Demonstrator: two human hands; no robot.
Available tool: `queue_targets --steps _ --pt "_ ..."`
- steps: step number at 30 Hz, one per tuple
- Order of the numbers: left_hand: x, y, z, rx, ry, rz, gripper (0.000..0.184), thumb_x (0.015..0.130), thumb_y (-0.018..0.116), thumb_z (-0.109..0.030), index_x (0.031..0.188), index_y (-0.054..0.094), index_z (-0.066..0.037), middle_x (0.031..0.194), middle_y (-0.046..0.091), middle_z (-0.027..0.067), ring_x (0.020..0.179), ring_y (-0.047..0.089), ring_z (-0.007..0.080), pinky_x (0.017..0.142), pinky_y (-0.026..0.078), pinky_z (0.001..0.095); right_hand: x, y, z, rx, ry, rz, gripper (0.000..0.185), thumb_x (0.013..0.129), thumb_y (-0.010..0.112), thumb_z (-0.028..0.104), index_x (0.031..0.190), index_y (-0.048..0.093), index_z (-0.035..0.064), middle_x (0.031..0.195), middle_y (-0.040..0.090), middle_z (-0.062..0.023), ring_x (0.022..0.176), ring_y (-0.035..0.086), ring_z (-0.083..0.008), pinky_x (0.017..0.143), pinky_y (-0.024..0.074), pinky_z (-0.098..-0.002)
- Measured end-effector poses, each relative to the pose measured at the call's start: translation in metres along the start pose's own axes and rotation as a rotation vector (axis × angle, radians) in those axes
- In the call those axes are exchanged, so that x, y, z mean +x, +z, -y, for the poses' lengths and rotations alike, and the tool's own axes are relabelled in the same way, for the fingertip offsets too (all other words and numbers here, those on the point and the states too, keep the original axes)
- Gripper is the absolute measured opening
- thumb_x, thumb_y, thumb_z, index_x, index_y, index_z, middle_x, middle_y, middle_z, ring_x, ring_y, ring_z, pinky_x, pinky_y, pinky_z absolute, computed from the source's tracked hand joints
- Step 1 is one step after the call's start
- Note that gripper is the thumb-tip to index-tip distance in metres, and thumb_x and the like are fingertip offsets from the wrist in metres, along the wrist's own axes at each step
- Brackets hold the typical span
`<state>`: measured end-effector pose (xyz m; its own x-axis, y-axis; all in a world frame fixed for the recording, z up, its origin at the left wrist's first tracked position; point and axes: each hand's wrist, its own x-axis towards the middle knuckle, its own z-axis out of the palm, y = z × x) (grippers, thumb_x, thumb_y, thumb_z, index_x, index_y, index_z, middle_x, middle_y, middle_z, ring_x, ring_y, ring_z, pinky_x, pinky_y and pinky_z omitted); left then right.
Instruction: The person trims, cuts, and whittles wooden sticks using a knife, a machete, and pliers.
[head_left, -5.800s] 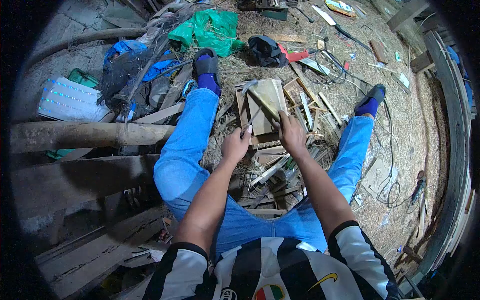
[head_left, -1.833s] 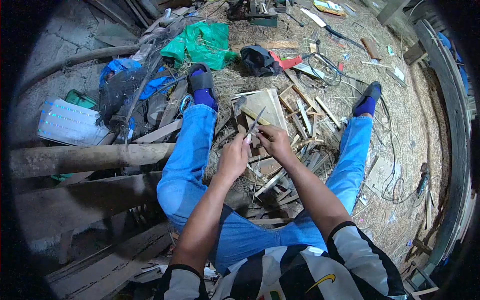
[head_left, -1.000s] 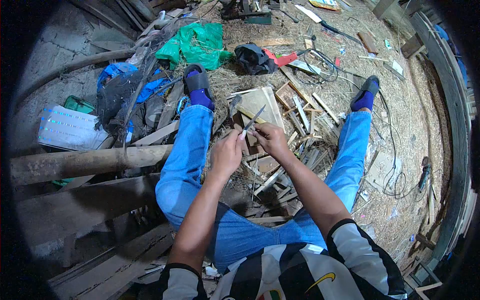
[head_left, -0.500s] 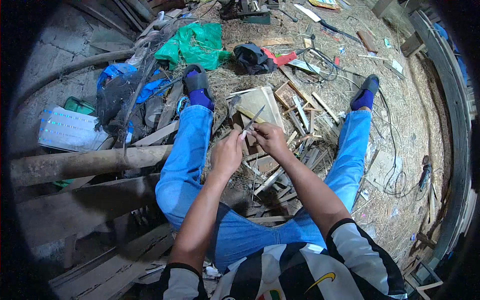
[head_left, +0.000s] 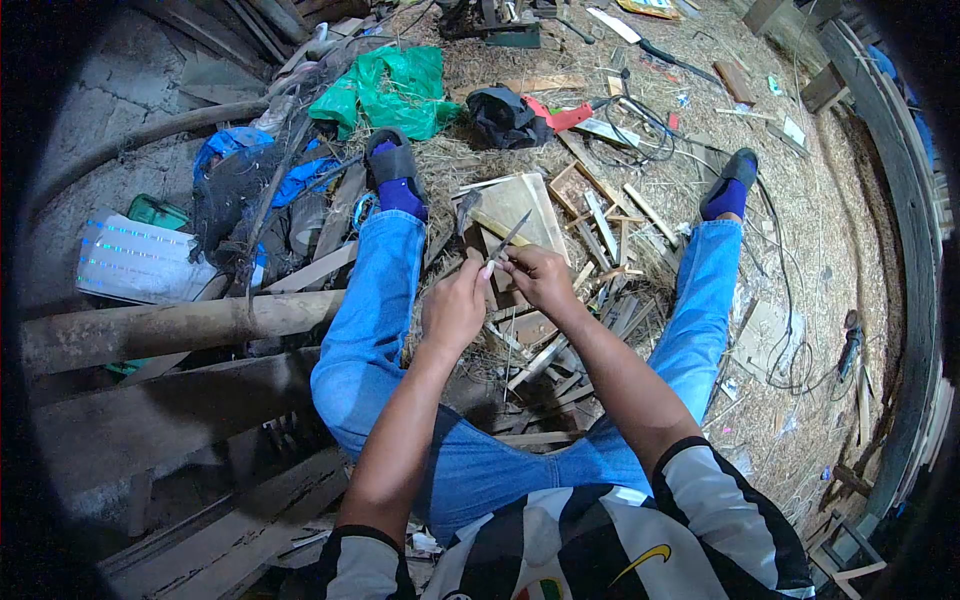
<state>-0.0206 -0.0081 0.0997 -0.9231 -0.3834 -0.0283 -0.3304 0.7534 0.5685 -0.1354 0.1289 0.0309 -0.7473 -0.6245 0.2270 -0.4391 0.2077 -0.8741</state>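
A narrow, pointed grey knife blade (head_left: pixel 514 234) slants up and to the right from between my hands. My right hand (head_left: pixel 540 279) is closed, its fingertips pinched at the lower end of this blade; any handle is hidden. Close on its left, my left hand (head_left: pixel 455 308) is also closed, with thumb and fingertips almost touching the right fingers. Something small and whitish (head_left: pixel 487 269) shows at the left fingertips, too small to name. Beneath the hands lie a flat tan board (head_left: pixel 522 200) and pieces of wood.
Wood scraps (head_left: pixel 545 365) lie between my legs. A green plastic bag (head_left: pixel 392 90) and a black cloth-like bundle (head_left: pixel 507 115) lie beyond my left foot. A pole (head_left: pixel 180 328) runs along the left. A long-bladed tool (head_left: pixel 632 35) and a cable (head_left: pixel 785 260) lie on the straw-covered ground.
Both hands and the blade stay almost in place, with at most a slight shift at the fingertips. Nothing else has visibly moved.
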Motion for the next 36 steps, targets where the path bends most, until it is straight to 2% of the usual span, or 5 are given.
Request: queue_targets --steps 10,12,19,25,36 --pt "-0.001 -0.002 -0.008 0.118 0.007 0.025 0.023 0.103 0.049 -0.026 0.098 0.054 -0.004 0.08 0.067 0.0228 0.074 0.065 0.0454 0.062 0.049 0.056 -0.003 0.004 -0.006 -0.023 -0.005 -0.024 0.023 0.085 0.076 0.02 0.1 0.073 0.0028 0.087 0.069 -0.0176 0.08 0.069 -0.0364 0.071 0.0541 -0.0428" --pt "-0.001 -0.001 -0.008 0.265 0.019 0.073 0.046 0.103 0.049 -0.03 0.135 0.046 0.002 0.084 0.07 0.023 0.073 0.07 0.0421 0.062 0.055 0.053 -0.003 0.005 -0.007 -0.023 0.011 -0.023 0.022 0.084 0.076 0.018 0.1 0.073 0.0024 0.088 0.069 -0.0179 0.08 0.068 -0.0367 0.071 0.0545 -0.0423" --pt "-0.002 -0.004 -0.019 0.318 -0.01 0.141 0.05 0.104 0.046 -0.032 0.134 0.045 0.008 0.083 0.07 0.0239 0.073 0.071 0.0406 0.062 0.057 0.0528 -0.008 -0.008 -0.001 -0.11 -0.089 0.003 0.033 0.079 0.075 0.014 0.108 0.069 0.0017 0.096 0.068 -0.0181 0.089 0.067 -0.0376 0.077 0.0542 -0.0423" --pt "-0.006 -0.003 -0.026 0.248 -0.064 0.057 0.025 0.103 0.05 -0.028 0.101 0.052 -0.004 0.076 0.068 0.0233 0.07 0.068 0.0441 0.061 0.053 0.0564 -0.015 -0.048 0.006 -0.43 -0.208 -0.082 0.039 0.086 0.069 0.024 0.118 0.059 0.0039 0.111 0.061 -0.0189 0.099 0.062 -0.0392 0.082 0.0522 -0.0454" --pt "-0.011 0.001 -0.047 0.317 -0.055 0.112 0.027 0.103 0.05 -0.03 0.1 0.053 -0.003 0.08 0.072 0.0207 0.071 0.072 0.0377 0.058 0.058 0.0494 -0.003 -0.033 -0.018 -0.544 0.285 0.315 0.036 0.092 0.063 0.032 0.108 0.054 0.0014 0.091 0.069 -0.0247 0.083 0.068 -0.0459 0.075 0.0527 -0.0558"
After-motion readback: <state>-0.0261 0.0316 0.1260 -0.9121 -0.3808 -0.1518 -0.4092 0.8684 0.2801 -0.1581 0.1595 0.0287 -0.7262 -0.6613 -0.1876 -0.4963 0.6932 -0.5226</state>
